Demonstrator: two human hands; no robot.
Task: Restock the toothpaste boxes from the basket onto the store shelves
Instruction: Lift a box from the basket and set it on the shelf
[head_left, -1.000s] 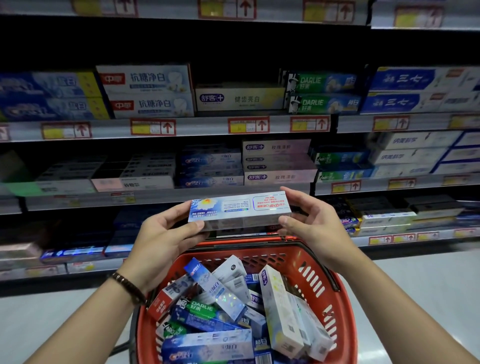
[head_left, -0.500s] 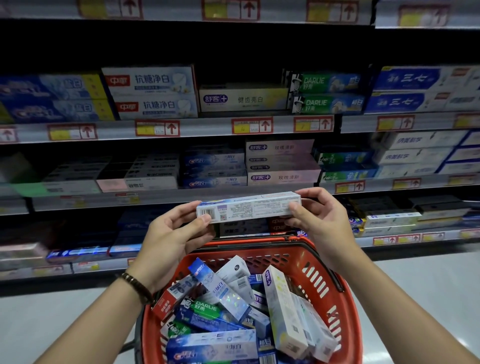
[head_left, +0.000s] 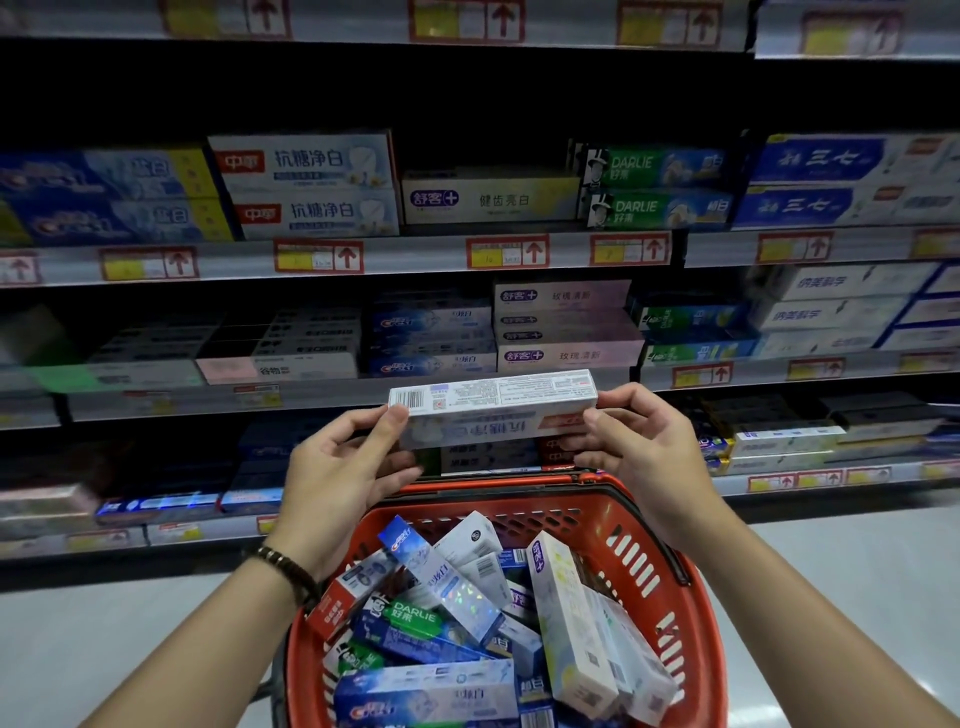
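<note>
nearest us, our red plastic basket (head_left: 670, 571) holds a loose heap of toothpaste boxes (head_left: 431, 691), blue, green and white, lying at all angles. above its far rim we hold one long white cardboard toothpaste box (head_left: 493, 410) level, barcode side up. our left hand (head_left: 343, 478) pinches its left end between thumb and fingers, and our right hand (head_left: 639, 447) grips the right end. beyond stand the grey store shelves (head_left: 415, 260), with boxes stacked flat above red-and-yellow price tags (head_left: 506, 252).
</note>
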